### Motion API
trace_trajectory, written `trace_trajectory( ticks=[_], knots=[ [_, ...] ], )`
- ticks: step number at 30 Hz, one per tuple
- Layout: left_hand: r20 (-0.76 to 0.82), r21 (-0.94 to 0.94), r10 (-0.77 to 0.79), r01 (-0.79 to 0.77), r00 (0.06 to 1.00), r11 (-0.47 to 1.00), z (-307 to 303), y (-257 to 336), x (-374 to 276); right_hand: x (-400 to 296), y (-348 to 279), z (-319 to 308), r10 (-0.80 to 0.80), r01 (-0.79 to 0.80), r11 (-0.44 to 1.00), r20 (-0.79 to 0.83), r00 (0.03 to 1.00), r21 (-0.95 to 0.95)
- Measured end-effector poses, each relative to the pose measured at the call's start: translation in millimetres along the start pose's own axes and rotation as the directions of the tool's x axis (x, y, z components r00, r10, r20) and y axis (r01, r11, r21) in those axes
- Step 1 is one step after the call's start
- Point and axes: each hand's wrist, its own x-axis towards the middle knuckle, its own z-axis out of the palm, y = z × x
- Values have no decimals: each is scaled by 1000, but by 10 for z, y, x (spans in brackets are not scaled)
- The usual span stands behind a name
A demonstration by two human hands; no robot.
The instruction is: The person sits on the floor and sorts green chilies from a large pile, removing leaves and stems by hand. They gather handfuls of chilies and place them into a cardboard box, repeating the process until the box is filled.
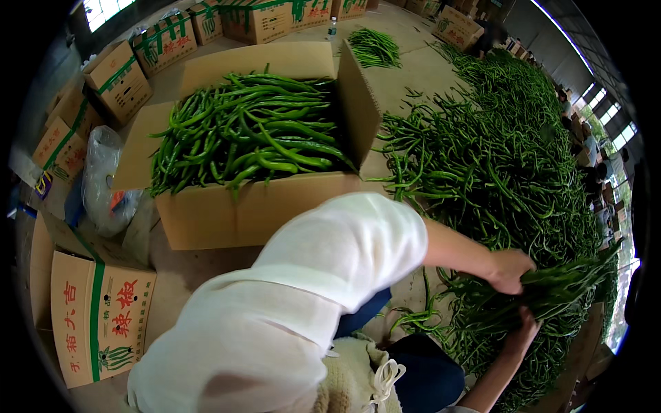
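Note:
A large heap of long green chili peppers (496, 170) spreads over the floor on the right. Above its lower part, my left hand (511, 271) and my right hand (524, 333) hold a bunch of green chili peppers (563, 291) between them, the left hand at the upper side and the right hand below. The fingertips are partly hidden by the peppers, and the bunch is blurred. To the left of my arms stands an open cardboard box (258, 206), filled with long green peppers (248, 129) lying mostly side by side.
Taped printed cartons (165, 46) line the back and left. A small pepper pile (374, 47) and a plastic bottle (332, 28) stand beyond the box. A clear plastic bag (100, 180) and another carton (103, 320) are at left. People work along the heap's far right side.

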Motion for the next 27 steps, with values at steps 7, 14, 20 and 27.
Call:
trace_trajectory(
  ticks=[7,14,20,27],
  knots=[
    [-10,355,-109,105,994,929,-2084,1512,-789,-102,-1190,1913,-143,101,966,167,976,240],
    [-262,239,-372,433,891,869,-3392,1722,-2459,-794,-980,4188,-36,-396,792,684,729,464],
    [-60,71,-992,992,108,103,-4393,944,-3051,-1162,-269,5512,306,-940,190,892,332,285],
    [-45,468,-997,883,65,36,-4480,-711,-2128,-118,868,5876,514,-813,142,660,548,564]
  ],
)
